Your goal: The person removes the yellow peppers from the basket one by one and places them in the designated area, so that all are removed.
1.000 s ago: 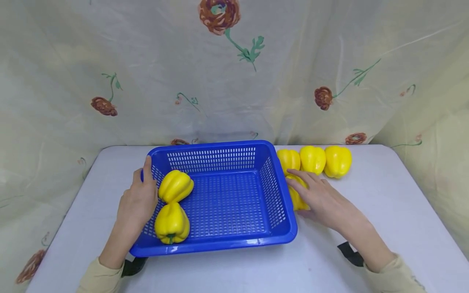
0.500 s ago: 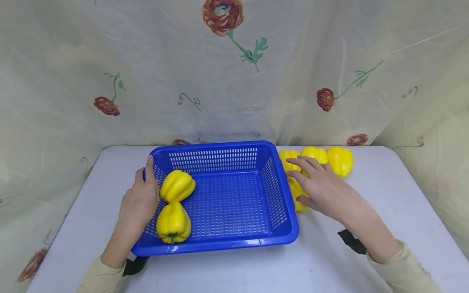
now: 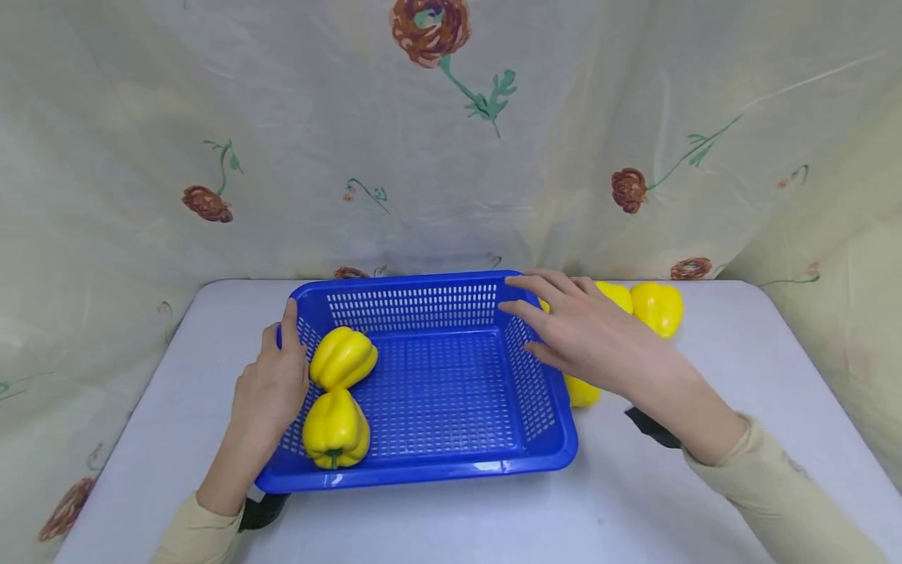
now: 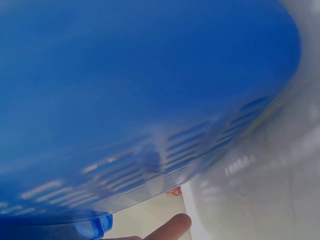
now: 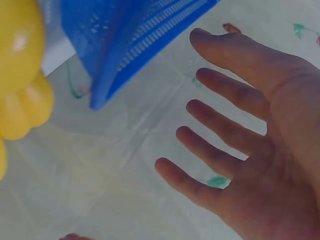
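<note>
A blue plastic basket (image 3: 437,392) with slotted walls stands on the table. Its left rim is gripped by my left hand (image 3: 271,392), some of whose fingers are hidden. Inside, along the left wall, lie two yellow bell peppers, one behind (image 3: 344,358) and one in front (image 3: 336,429) with its green stem toward me. My right hand (image 3: 585,329) hovers above the basket's right rim, fingers spread and apart from anything. The right wrist view shows its bare palm (image 5: 280,180). Beneath and behind that hand, more yellow bell peppers (image 3: 657,308) sit right of the basket, partly covered.
A white-covered table (image 3: 747,376) carries everything. Behind it hangs a pale curtain (image 3: 296,141) with printed brown flowers. Another pepper (image 3: 582,392) shows close against the basket's right wall.
My right hand has lifted off the peppers beside the basket and moved left over the right rim, holding nothing. The left hand and the basket stay in place.
</note>
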The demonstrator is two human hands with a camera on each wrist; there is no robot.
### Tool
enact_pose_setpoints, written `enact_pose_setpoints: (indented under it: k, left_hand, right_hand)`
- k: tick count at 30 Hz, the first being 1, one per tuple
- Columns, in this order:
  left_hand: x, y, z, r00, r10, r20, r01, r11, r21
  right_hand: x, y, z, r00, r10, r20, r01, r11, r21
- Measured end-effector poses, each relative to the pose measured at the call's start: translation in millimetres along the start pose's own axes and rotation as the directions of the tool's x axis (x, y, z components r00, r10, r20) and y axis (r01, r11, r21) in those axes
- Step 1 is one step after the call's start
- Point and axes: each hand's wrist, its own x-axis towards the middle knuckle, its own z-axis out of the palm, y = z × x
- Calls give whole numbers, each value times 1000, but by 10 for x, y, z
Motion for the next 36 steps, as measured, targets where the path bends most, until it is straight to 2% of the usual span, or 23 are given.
enact_pose_setpoints:
  k: [5,9,12,18,27,32,36]
  left_hand:
    - [-3,-11,20,1000,10,-14,-10,1000,0]
    - [2,-12,16,1000,10,-21,-10,1000,-4]
    - [6,-10,17,1000,7,-22,-8,1000,-5]
    - [8,-8,22,1000,-1,-12,1,1000,3]
    - [10,-14,-3,1000,7,-10,-7,1000,4]
    - [3,-23,-2,1000,19,-12,-19,1000,16]
    - [1,-22,8,1000,20,-7,-20,1000,18]
  right_hand:
    - [268,-123,-30,998,-62,19,62,998,-8]
    - [523,-237,-35,994,-102,37,101,994,37]
    - [708,-336,8,991,-131,37,128,990,59]
    - [1016,-555,165,983,-171,63,169,985,37]
    - [1381,-847,376,964,-245,101,243,969,33]
    - [1541,-997,492,947,-283,155,280,959,39]
    - [1658,-1082,592,936,-309,168,307,951,39]
